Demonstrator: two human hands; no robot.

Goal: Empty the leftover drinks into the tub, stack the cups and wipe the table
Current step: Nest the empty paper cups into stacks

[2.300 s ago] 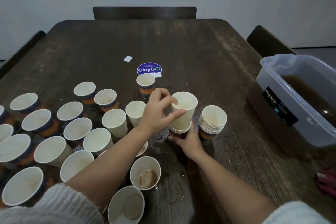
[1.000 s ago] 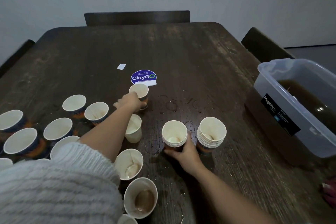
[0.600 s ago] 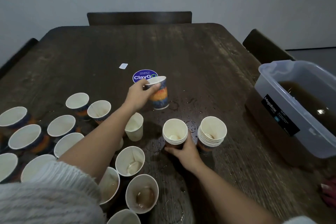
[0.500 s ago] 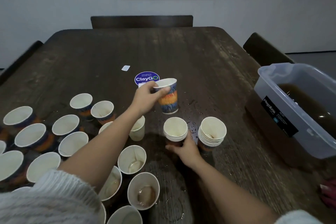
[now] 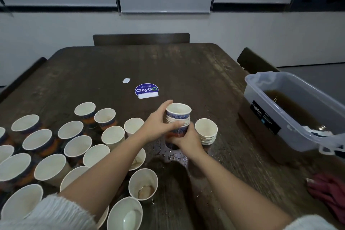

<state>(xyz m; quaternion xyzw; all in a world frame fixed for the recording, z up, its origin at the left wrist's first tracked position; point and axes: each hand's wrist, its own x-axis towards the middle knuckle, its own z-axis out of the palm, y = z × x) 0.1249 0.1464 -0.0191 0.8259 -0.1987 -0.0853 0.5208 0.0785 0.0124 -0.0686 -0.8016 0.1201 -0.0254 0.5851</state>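
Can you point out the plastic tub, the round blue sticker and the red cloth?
plastic tub (image 5: 291, 87): head view, on its far inner wall.
round blue sticker (image 5: 146, 89): head view, on the middle of its lettering.
red cloth (image 5: 330, 192): head view, on its folds at the table's right edge.

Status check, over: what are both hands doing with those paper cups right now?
Left hand seats blue cup on stack. Right hand grips stack's base. Second stack beside it. Nothing in the way.
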